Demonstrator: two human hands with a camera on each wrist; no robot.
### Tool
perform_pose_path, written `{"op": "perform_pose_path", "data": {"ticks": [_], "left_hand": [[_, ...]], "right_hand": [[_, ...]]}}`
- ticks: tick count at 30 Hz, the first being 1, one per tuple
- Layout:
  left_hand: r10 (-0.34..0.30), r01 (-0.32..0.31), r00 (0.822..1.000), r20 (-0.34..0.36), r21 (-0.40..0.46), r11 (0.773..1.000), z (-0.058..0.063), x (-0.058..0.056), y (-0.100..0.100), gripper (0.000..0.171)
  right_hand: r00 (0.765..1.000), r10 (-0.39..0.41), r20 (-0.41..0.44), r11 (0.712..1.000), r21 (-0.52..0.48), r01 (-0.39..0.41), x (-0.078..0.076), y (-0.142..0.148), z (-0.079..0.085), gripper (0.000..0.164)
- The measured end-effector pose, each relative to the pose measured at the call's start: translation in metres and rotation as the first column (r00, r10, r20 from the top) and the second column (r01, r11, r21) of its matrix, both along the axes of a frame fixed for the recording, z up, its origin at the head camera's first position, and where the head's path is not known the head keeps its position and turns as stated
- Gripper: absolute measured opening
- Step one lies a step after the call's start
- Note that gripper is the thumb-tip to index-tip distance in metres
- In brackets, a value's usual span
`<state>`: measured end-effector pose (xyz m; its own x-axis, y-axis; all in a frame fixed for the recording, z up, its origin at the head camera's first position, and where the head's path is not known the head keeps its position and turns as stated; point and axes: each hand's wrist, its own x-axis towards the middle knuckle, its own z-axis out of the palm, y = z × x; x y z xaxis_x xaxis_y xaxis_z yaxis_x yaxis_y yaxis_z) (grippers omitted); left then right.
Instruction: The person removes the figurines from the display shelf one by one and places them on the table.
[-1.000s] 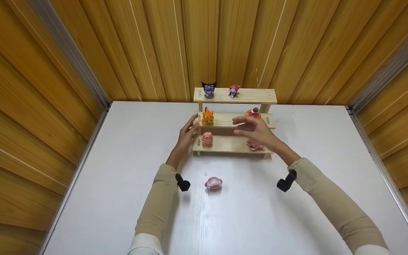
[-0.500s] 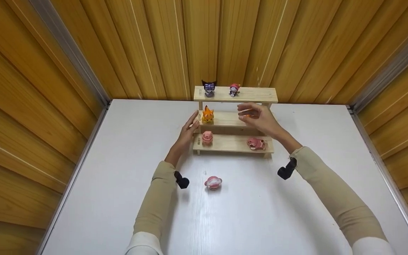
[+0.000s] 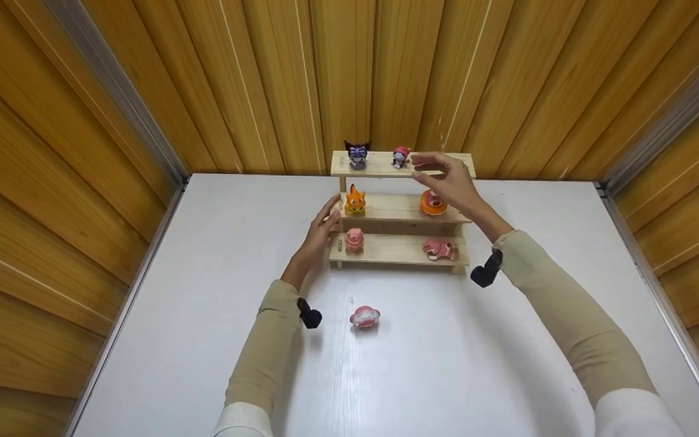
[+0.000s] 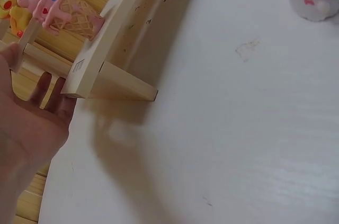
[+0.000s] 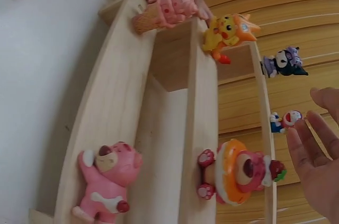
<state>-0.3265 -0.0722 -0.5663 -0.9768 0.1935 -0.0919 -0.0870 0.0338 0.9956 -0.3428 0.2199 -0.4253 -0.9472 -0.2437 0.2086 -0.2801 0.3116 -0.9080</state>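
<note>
My right hand [image 3: 455, 185] hovers over the right part of the wooden three-step stand [image 3: 395, 249], fingers spread and holding nothing. Its fingertips are close to a small figurine with a red cap [image 3: 401, 156] on the top step; the right wrist view cannot settle whether they touch. My left hand [image 3: 318, 233] rests against the stand's left end, fingers fairly straight. Left of the capped figurine sits a dark-eared figurine [image 3: 358, 156]. The middle step bears an orange-and-yellow figurine [image 3: 355, 200] and a pink bear in an orange ring [image 5: 246, 171].
On the bottom step are a pink ice-cream-cone figurine [image 4: 66, 7] and a lying pink bear [image 5: 111, 179]. A pink-and-white figurine [image 3: 364, 317] stands on the white table [image 3: 410, 364] in front. Wood-panelled walls [image 3: 398, 73] enclose the table.
My right hand has risen from the middle step to the top step, uncovering the lying bear and then the ringed bear. The left hand has stayed at the stand's left end.
</note>
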Motion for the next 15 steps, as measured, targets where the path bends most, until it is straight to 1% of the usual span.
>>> {"op": "perform_pose_path", "data": {"ticks": [4,7,10,11,12,15], "left_hand": [[0.010,-0.010,1.000,-0.004,-0.004,1.000,0.000,0.002,-0.002,0.052],[0.016,-0.016,1.000,-0.017,-0.003,1.000,0.000,0.002,-0.003,0.052],[0.022,-0.022,0.999,-0.028,-0.003,1.000,0.000,0.002,-0.003,0.053],[0.022,-0.022,0.999,-0.028,-0.001,1.000,-0.001,0.002,-0.003,0.053],[0.023,-0.023,0.999,-0.026,0.002,1.000,-0.001,0.003,-0.003,0.052],[0.019,-0.019,0.999,-0.031,0.010,1.000,-0.003,0.004,0.000,0.052]], "right_hand": [[1.000,-0.026,-0.014,0.999,0.031,0.027,-0.005,-0.006,0.017,0.039],[0.999,-0.034,-0.021,0.998,0.050,0.035,-0.004,-0.012,0.032,0.038],[0.999,-0.042,-0.016,0.998,0.054,0.043,-0.003,-0.017,0.040,0.038],[0.999,-0.045,-0.008,0.998,0.048,0.045,-0.004,-0.019,0.040,0.039],[0.999,-0.048,-0.005,0.998,0.043,0.049,-0.006,-0.018,0.037,0.040],[0.998,-0.059,-0.001,0.998,0.034,0.059,-0.019,-0.016,0.019,0.043]]}}
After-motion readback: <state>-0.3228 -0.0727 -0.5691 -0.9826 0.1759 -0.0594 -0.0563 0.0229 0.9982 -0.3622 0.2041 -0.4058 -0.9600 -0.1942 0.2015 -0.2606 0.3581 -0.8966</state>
